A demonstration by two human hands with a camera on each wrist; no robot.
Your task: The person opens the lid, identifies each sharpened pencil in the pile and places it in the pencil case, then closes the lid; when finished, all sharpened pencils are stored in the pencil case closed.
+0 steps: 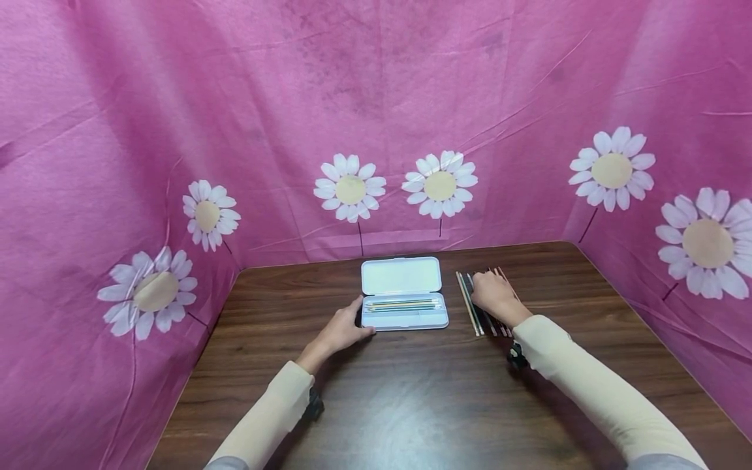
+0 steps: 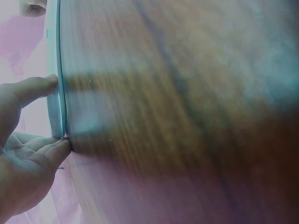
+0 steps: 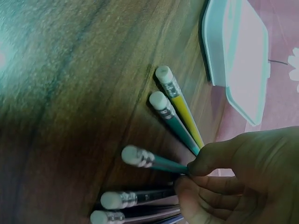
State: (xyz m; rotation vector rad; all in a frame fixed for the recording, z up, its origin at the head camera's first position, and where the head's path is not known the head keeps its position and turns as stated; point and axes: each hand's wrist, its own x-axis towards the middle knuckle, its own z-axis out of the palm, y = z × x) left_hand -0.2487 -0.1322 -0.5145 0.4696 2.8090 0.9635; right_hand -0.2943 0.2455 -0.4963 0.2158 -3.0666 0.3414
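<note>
A white pencil case [image 1: 405, 325] lies on the table with its lid raised toward the back. Several pencils [image 1: 405, 305] lie lengthwise inside it. My left hand [image 1: 343, 328] holds the case at its left end, thumb at the front edge. To the right of the case, my right hand [image 1: 496, 294] is over a row of loose pencils. Its thumb and forefinger pinch a green pencil [image 3: 163, 163] with a white eraser. Beside that lie a yellow pencil [image 3: 186, 114], another green pencil [image 3: 177, 128] and a black pencil [image 3: 152, 195]; the palm hides part of the row.
The dark wood-grain table [image 1: 382, 398] extends in front of the case and to both sides. A pink cloth [image 1: 382, 98] with white flowers hangs behind and along both sides of the table.
</note>
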